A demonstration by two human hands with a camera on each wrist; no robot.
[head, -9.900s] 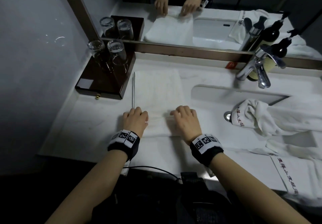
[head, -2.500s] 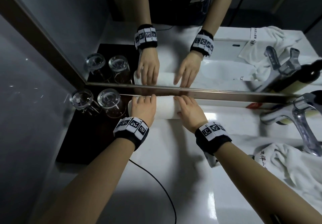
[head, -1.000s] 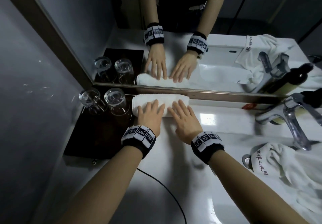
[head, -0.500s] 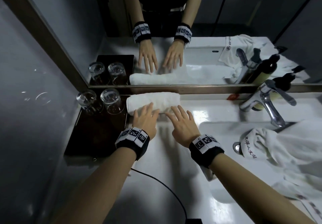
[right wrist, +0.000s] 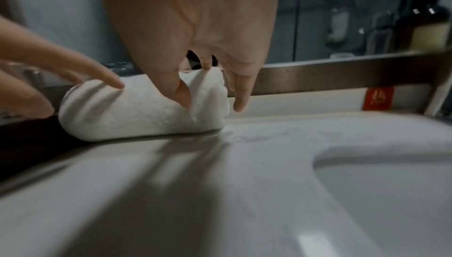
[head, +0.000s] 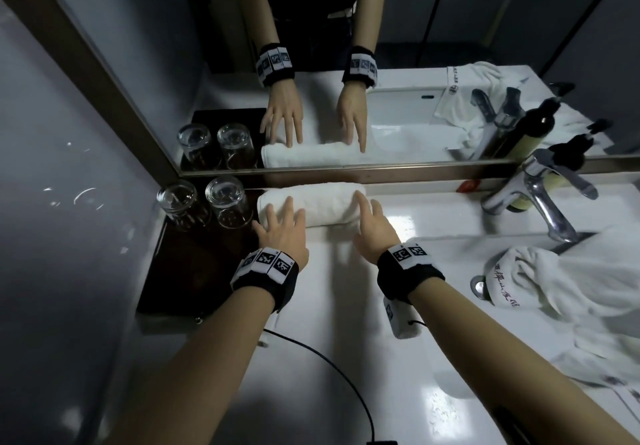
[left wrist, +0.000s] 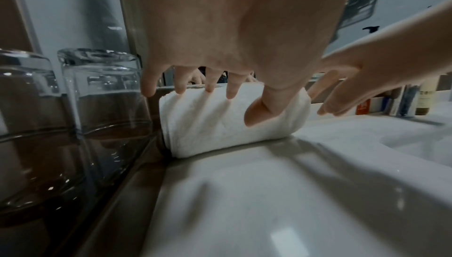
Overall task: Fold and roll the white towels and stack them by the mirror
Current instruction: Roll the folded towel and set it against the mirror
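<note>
2 glasses [head: 204, 205] inverted on dark tray [head: 180, 271] | faucet [head: 540, 202] | bottle [head: 530, 136] mirrored

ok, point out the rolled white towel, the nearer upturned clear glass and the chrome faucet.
rolled white towel [head: 322, 203], head view, middle of the roll's top
nearer upturned clear glass [left wrist: 102, 95], left wrist view, side wall
chrome faucet [head: 540, 198], head view, spout body

Dim overall, cool grey cast. Head view: white glare patches on the glossy countertop [head: 346, 358], brightest just right of the right hand [head: 375, 228]; long dark forearm shadows run toward the near edge. Strong wide-angle bend at the edges, mirror frame [head: 114, 80] slanting hard. Wrist views soft and noisy: near countertop smeared, rolled towel [left wrist: 227, 120] moderately sharp, glasses [left wrist: 102, 95] at left blurred, bottles far right out of focus. Finger shadows streak across the towel.
</note>
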